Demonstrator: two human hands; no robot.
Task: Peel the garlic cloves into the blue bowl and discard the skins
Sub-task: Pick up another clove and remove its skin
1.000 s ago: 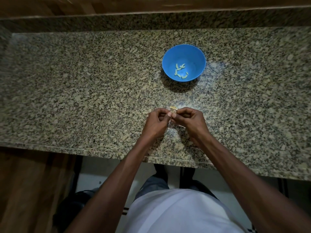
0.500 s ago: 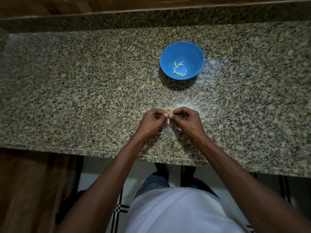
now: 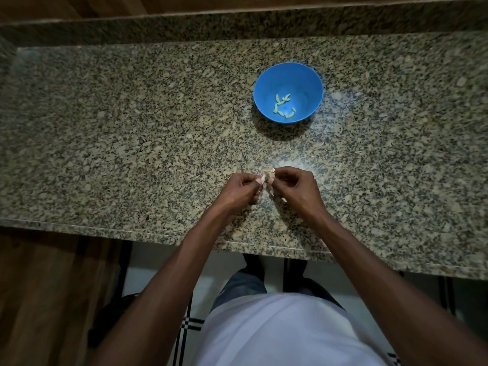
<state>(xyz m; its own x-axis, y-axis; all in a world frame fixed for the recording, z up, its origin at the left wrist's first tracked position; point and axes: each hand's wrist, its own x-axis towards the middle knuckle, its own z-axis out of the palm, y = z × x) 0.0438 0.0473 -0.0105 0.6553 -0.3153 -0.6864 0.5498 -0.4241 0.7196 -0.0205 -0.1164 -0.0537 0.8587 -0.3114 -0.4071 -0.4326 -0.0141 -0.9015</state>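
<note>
A small pale garlic clove sits between the fingertips of both hands, just above the granite counter. My left hand pinches it from the left with curled fingers. From the right, my right hand pinches the same clove, and thin papery skin hangs below it between the hands. The blue bowl stands farther back on the counter, slightly right of the hands, with several peeled pale cloves in its bottom.
The speckled granite counter stretches wide to both sides, with a raised granite backsplash behind. Its front edge runs just under my forearms. A bright light patch lies on the stone beyond my hands.
Both hands stay together on the clove and have shifted very little. The bowl has not moved on the counter; only the view has drifted.
</note>
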